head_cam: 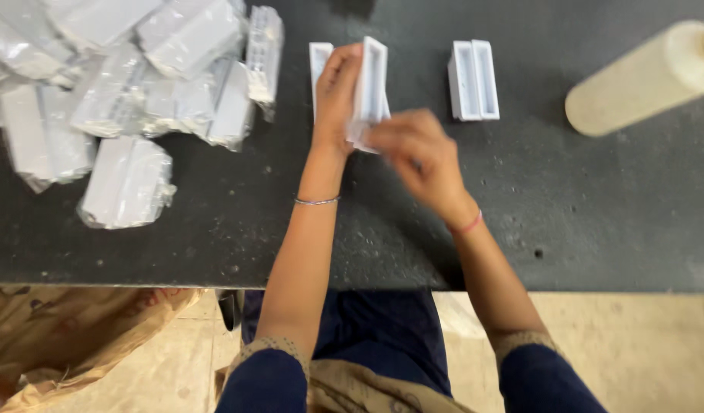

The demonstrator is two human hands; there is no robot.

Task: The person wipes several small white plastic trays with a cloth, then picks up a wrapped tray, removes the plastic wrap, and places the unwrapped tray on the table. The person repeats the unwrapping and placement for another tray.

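Observation:
My left hand (337, 95) grips a long white plastic tray piece (372, 76), held on edge above the dark table (214, 222). My right hand (417, 153) is blurred and pinches the lower end of the same piece. Another white piece (318, 57) lies flat on the table just behind my left hand. A pair of white tray pieces (474, 80) lies side by side to the right.
A heap of several white pieces in clear plastic wrap (130, 84) fills the table's left end. A cream cylindrical bottle (646, 76) lies at the upper right. A brown paper sack (69, 336) sits on the floor at lower left.

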